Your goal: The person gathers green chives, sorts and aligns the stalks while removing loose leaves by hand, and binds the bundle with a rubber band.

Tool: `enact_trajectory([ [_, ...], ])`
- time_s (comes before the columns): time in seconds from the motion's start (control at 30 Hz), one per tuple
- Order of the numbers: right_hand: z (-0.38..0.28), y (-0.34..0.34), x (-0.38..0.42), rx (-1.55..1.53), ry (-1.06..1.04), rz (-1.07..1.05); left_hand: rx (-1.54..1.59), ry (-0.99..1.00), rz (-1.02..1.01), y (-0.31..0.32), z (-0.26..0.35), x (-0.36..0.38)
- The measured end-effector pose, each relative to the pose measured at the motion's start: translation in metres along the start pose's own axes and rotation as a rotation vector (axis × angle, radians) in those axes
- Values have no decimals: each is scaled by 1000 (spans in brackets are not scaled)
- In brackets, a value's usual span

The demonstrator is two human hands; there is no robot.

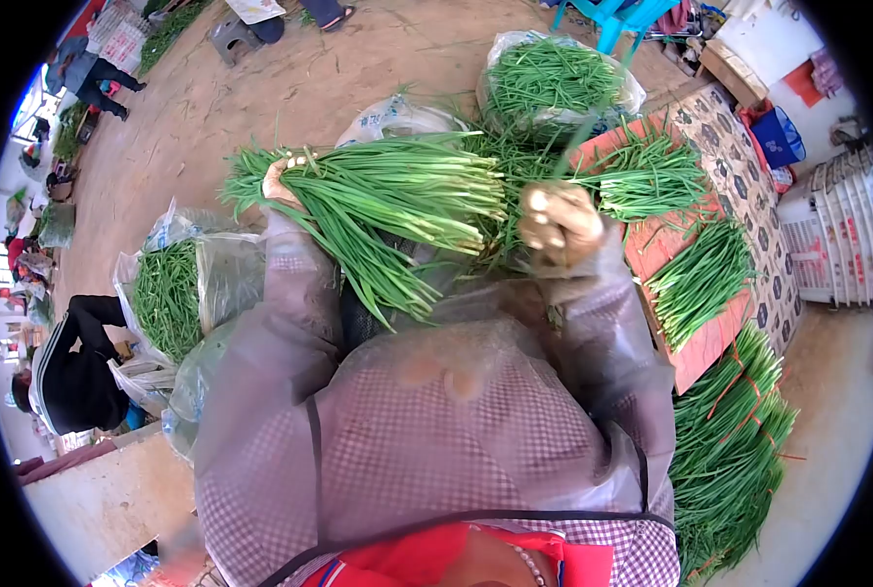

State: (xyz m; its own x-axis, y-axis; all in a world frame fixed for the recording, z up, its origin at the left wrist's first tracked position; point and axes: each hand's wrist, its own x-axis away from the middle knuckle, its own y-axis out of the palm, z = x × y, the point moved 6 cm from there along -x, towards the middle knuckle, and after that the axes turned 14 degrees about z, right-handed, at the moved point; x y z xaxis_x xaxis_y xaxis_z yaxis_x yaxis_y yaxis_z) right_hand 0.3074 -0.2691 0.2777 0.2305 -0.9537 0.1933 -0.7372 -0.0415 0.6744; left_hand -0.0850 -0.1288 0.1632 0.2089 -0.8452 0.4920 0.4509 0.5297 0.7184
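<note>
My left hand (pixel 285 183) is wrapped round the leafy end of a big bunch of garlic chives (pixel 387 191), held in front of my chest. The pale cut stems point right, and part of the bunch droops down. My right hand (pixel 561 223) is closed just right of the stem ends, apart from them. A blurred green streak rises from its fingers and looks like a chive stalk (pixel 575 147). Beside this hand, loose chives (pixel 651 176) and a smaller pile (pixel 702 279) lie on a reddish board (pixel 715 338).
Tied chive bundles (pixel 725 460) lie to my lower right. Bags of chives stand ahead (pixel 554 78) and at left (pixel 165 298). White crates (pixel 828 230) are stacked at far right, near a blue chair (pixel 617 18). One person (pixel 84 73) stands back left; another (pixel 74 362) sits at left.
</note>
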Motion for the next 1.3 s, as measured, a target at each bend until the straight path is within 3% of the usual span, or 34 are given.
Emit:
enact_trajectory([
  [0.07, -16, -20, 20, 122, -88, -45, -25, 25, 37, -6, 1, -4],
  [0.17, 1, -82, 35, 908, 103, 58, -64, 56, 70, -20, 4, -15],
  [0.2, -4, -85, 36, 1589, -51, 10, -78, 61, 67, -21, 5, -17],
  [0.23, -5, -83, 36, 2036, 38, 92, -82, 58, 66, -23, 6, -18],
  [0.3, 3, -77, 22, 1431, -390, 95, -40, 8, -15, -18, 1, -20],
  [0.33, 11, -60, 17, 894, -199, 97, -42, 6, -15, -12, -3, -11],
  [0.37, 9, -40, 12, 825, -93, 82, -95, 109, -2, -5, -4, -3],
  [0.43, 23, -12, -7, 799, -113, 73, -155, 215, 6, -1, 3, -1],
  [0.5, 34, 11, -26, 1215, -138, 60, -57, 31, -148, -2, 1, -16],
  [0.6, 48, 36, -34, 1277, -289, 2, -38, -49, -193, 10, 0, 0],
  [0.67, 53, 27, -39, 808, -397, 163, -60, 18, -150, 6, 4, -5],
  [0.73, 54, 15, -39, 515, -171, 135, -140, 110, -79, -1, 8, -12],
  [0.8, 36, 5, -24, 236, -90, 146, -182, 93, -45, 1, 5, -3],
  [0.87, 16, -8, -4, 311, -25, -71, -215, 79, -9, -2, -1, 4],
  [0.9, 12, -24, 6, 599, 24, -184, -232, 151, 17, -9, 1, 3],
  [0.97, 35, -47, 21, 880, 260, -195, -249, 225, 49, -14, 4, 8],
  [1.03, 49, -40, 15, 1485, -77, -297, -179, 5, 68, -9, -7, 19],
  [1.1, 75, -15, 8, 1326, -489, -321, -166, -52, 43, -7, -14, 18],
  [1.17, 87, 20, -3, 1305, -349, -214, -38, -16, -64, -17, -14, -11],
  [1.2, 96, 29, -12, 1322, -522, -183, -136, 51, 33, -16, -15, -8],
  [1.23, 101, 40, -20, 1361, -560, -153, -141, 55, 34, -6, -18, 4],
  [1.3, 107, 50, -33, 1330, -379, -100, -203, 122, 23, 14, -21, 32],
])
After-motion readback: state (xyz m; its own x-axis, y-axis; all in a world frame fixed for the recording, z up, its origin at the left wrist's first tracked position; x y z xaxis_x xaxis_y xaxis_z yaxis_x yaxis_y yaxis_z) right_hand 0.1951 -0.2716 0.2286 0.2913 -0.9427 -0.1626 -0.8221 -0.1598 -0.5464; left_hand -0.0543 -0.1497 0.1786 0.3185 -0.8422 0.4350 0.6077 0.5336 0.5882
